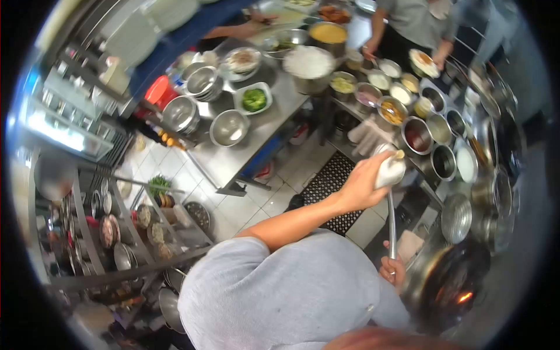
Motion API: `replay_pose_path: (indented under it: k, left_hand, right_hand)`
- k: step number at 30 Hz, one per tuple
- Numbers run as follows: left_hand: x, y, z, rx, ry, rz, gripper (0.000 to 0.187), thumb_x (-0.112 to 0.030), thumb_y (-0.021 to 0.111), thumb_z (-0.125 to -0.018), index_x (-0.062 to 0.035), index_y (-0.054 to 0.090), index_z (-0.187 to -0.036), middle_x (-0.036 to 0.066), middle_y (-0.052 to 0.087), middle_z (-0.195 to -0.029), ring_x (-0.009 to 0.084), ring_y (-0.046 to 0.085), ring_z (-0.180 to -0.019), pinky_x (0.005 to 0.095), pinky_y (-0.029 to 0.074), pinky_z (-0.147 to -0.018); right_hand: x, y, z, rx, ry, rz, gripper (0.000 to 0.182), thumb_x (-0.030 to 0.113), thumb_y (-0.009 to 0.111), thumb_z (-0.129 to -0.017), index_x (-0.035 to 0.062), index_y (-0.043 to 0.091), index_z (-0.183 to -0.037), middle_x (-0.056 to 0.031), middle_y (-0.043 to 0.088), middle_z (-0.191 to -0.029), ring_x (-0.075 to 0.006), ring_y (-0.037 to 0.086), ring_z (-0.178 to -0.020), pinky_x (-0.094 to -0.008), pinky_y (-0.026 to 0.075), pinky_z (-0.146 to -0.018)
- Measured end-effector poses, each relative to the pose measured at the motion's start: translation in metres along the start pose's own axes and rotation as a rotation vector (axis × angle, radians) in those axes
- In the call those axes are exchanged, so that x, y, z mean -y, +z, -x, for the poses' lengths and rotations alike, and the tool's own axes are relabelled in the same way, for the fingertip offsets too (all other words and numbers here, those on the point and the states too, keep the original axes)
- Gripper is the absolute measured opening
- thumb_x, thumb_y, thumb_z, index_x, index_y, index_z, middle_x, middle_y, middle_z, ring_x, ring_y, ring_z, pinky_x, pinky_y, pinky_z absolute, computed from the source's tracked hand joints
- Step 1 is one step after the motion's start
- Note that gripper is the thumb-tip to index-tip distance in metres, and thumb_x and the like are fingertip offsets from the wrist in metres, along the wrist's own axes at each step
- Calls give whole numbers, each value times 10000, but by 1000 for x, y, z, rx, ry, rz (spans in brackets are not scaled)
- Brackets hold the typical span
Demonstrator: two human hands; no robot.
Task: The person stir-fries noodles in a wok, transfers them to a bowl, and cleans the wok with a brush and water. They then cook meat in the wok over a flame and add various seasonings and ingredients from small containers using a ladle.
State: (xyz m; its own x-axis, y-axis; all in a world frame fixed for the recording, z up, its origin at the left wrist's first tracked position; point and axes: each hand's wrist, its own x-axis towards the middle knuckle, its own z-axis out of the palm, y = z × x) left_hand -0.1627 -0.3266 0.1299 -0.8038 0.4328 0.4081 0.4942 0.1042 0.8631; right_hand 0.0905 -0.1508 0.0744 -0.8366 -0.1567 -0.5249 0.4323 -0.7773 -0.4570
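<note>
My left hand (364,185) reaches out across the front, its fingers wrapped around a white bottle (389,171) with a yellowish tip. Lower right, my right hand (392,270) is closed on the lower end of a long metal handle (392,227). The far end of that handle runs up to just under the bottle, where its head is hidden. Beside my right hand sits a dark wok (458,277) with an orange glow in it. Metal pots, among them one with dark red sauce (417,135), stand just past the bottle.
A steel table (265,131) holds bowls, broccoli (254,100) and a large pot of white food (309,63). Another person (417,29) stands behind the pots, holding a plate (424,63). Another person's hand (248,28) shows at the top. A perforated black mat (332,195) covers some floor.
</note>
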Motion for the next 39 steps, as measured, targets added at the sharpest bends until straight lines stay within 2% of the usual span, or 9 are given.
replay_pose_path:
  k: [3, 5, 9, 13, 15, 24, 30, 37, 39]
  left_hand:
    - [18, -56, -46, -88, -79, 359, 522, -135, 658, -797, -26, 416, -1246, 177, 599, -1098, 325, 604, -1038, 391, 469, -874]
    - [54, -99, -49, -45, -142, 657, 434, -217, 661, -870, -47, 450, -1209, 107, 605, -1090, 190, 615, -988, 335, 499, -838]
    - [103, -188, 39, 25, -483, 1285, 527, -151, 637, -874, -90, 406, -1343, 135, 560, -1233, 249, 593, -1095, 389, 521, -905]
    - [147, -244, 166, -220, -825, 951, 643, -136, 673, -822, -111, 376, -1392, 154, 559, -1243, 256, 573, -1134, 381, 504, -930]
    - [148, -263, 208, -320, -889, 778, 699, -149, 699, -790, -157, 374, -1409, 71, 602, -1079, 199, 585, -1012, 366, 494, -875]
    - [200, -311, 160, -318, -820, -588, 708, -150, 619, -762, -156, 349, -1417, 269, 575, -1121, 416, 586, -1014, 454, 477, -867]
    - [202, -324, 145, -295, -952, -711, 575, -200, 644, -779, -107, 449, -1312, 244, 576, -1166, 404, 573, -1053, 454, 459, -891]
    - [232, -373, 153, -225, -731, -675, 700, -212, 623, -776, -223, 350, -1420, 218, 603, -1093, 394, 574, -1028, 455, 456, -877]
    - [226, -387, 143, -117, -792, -669, 672, -237, 621, -786, -212, 368, -1408, 204, 607, -1116, 376, 576, -1053, 444, 443, -914]
  right_hand:
    - [-3, 20, -55, -22, 59, 98, 517, 76, 447, -887, 72, 321, -1389, 13, 374, -568, -73, 356, -343, -245, 314, -307]
    - [1, 50, -86, -34, 94, 156, 511, 68, 469, -871, 57, 355, -1369, 16, 369, -569, -67, 342, -343, -243, 309, -307]
    - [7, 88, -135, 32, 103, 266, 547, 54, 479, -863, 38, 327, -1388, 13, 371, -572, -72, 340, -334, -247, 307, -303]
    - [33, 155, -197, 316, 154, 328, 552, 16, 500, -850, 21, 340, -1378, -2, 394, -579, -90, 388, -343, -246, 319, -306]
    - [45, 190, -227, 312, 183, 374, 538, 13, 506, -845, 15, 357, -1361, -2, 397, -581, -85, 388, -348, -235, 315, -311]
    - [85, 325, -342, 367, 244, 1143, 487, 12, 524, -757, -37, 445, -1236, 4, 413, -559, -65, 387, -390, -220, 300, -360]
    - [85, 346, -357, 360, 198, 1446, 574, 36, 559, -747, -69, 427, -1296, -27, 499, -614, -92, 455, -413, -260, 377, -382]
    - [60, 333, -372, 343, -3, 1792, 650, 41, 521, -753, 56, 407, -1393, -52, 581, -732, -96, 474, -453, -242, 377, -364]
    - [49, 340, -367, 320, -53, 1805, 675, 56, 511, -763, 43, 361, -1422, -27, 492, -595, -108, 436, -376, -255, 351, -345]
